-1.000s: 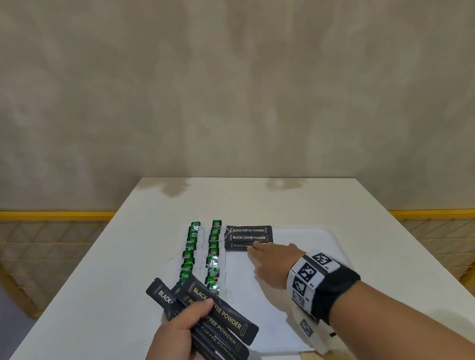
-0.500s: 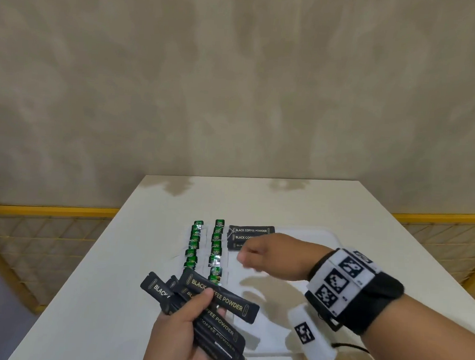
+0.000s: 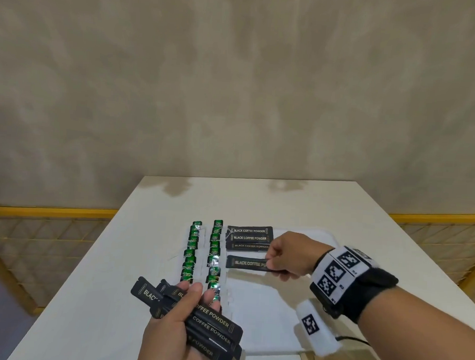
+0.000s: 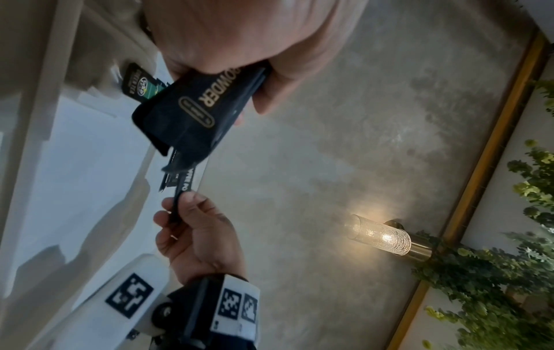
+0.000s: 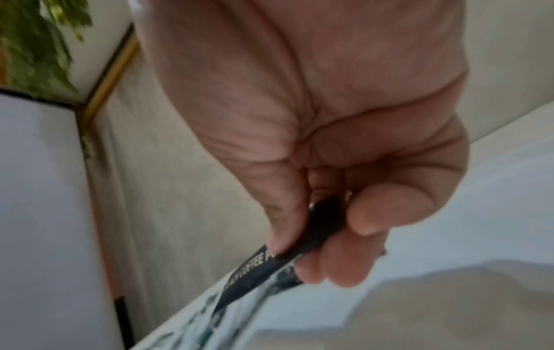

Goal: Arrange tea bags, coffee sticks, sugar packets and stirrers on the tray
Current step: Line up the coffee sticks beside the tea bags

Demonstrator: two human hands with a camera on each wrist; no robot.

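Note:
A white tray (image 3: 272, 338) lies on the white table. Two columns of green tea bags (image 3: 191, 249) run down its left part. To their right, three black coffee sticks (image 3: 249, 237) lie stacked in a row at the tray's far end. My right hand (image 3: 284, 255) pinches one more black coffee stick (image 3: 247, 263) by its right end, just nearer than those three and slightly above the tray; the same stick (image 5: 270, 262) shows between thumb and fingers in the right wrist view. My left hand (image 3: 179, 314) grips a fanned bundle of coffee sticks (image 3: 212, 328) at the tray's near left; the bundle (image 4: 192, 111) fills the left wrist view.
The table (image 3: 116, 269) has bare surface left of the tray and beyond it. A plaster wall rises behind the table. A low yellow mesh fence (image 3: 36, 224) runs along both sides. A lit glass wall lamp (image 4: 380, 235) and green foliage show in the left wrist view.
My right hand drew back from the three laid sticks, took one stick from the bundle in my left hand, and now holds it just below that row.

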